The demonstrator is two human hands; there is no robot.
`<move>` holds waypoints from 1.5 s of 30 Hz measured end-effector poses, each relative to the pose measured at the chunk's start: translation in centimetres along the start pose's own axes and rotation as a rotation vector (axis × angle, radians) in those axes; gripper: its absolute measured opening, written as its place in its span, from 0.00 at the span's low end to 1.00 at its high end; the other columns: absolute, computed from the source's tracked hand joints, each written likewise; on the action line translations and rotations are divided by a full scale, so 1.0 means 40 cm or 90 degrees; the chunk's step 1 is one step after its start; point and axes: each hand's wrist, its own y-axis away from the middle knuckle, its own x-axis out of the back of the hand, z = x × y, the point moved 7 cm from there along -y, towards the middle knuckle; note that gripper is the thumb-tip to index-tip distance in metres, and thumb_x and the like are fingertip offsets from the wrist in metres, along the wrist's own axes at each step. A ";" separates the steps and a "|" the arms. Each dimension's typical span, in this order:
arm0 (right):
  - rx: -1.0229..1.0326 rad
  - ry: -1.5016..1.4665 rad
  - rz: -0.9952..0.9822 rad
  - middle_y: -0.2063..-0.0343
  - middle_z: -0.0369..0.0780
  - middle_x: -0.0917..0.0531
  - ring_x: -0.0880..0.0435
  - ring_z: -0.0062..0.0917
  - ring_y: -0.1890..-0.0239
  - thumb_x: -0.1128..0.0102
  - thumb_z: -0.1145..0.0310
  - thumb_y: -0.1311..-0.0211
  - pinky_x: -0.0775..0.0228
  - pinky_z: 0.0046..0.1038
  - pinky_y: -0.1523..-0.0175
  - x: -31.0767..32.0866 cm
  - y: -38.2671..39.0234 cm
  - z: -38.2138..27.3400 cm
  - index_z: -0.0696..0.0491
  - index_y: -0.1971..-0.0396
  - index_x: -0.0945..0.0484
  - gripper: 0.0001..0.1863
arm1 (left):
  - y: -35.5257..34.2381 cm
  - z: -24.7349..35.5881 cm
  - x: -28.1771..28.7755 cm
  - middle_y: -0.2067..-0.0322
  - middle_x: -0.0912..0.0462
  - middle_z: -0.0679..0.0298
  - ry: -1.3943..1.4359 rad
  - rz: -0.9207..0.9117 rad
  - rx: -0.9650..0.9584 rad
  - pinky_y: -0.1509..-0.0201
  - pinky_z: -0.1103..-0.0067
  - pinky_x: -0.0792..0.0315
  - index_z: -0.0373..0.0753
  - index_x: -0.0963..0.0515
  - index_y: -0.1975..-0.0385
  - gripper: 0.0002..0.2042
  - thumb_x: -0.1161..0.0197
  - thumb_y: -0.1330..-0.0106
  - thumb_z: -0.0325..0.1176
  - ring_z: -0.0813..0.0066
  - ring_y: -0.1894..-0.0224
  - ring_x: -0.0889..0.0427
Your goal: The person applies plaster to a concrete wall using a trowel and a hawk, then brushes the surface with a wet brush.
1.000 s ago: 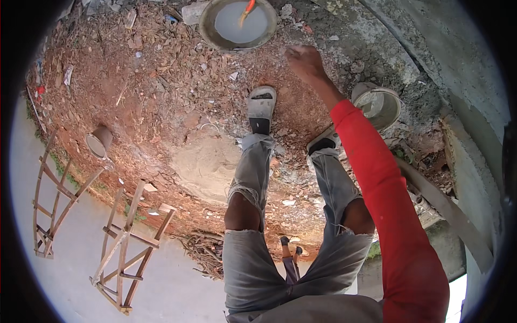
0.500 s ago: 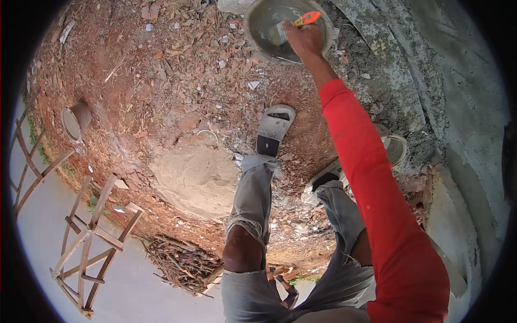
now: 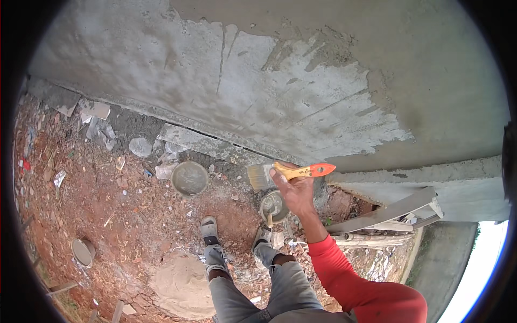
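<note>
My right hand (image 3: 297, 192), at the end of a red sleeve, is closed round a wide paintbrush (image 3: 308, 171) with a yellow and orange handle. The pale bristles point left, held out in front of the wall (image 3: 280, 102). Part of that wall is light and streaked, with darker wet-looking plaster around it. Below the brush, a small bucket (image 3: 273, 204) stands by my foot, with a stick-like handle leaning at its rim. Further left sits a round basin (image 3: 190, 178) with grey liquid in it. My left hand is out of view.
A sand heap (image 3: 183, 288) lies near my left leg. Another bucket (image 3: 83, 252) lies tipped at far left. Broken slabs (image 3: 141, 146) line the wall's foot. At right, a grey board (image 3: 385, 211) leans by wooden poles (image 3: 377, 237).
My right hand has lifted the paintbrush out of the basin and brought it up before the wall. The view has turned from the ground toward the wall.
</note>
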 end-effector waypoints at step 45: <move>1.013 0.754 0.167 0.52 0.44 0.19 0.20 0.42 0.51 0.34 0.77 0.52 0.21 0.38 0.53 -0.130 -0.331 -1.078 0.54 0.42 0.23 0.31 | 0.365 -0.281 0.258 0.87 0.31 0.67 0.339 0.129 0.298 0.87 0.75 0.42 0.35 0.24 0.70 0.06 0.36 0.33 0.30 0.76 0.90 0.35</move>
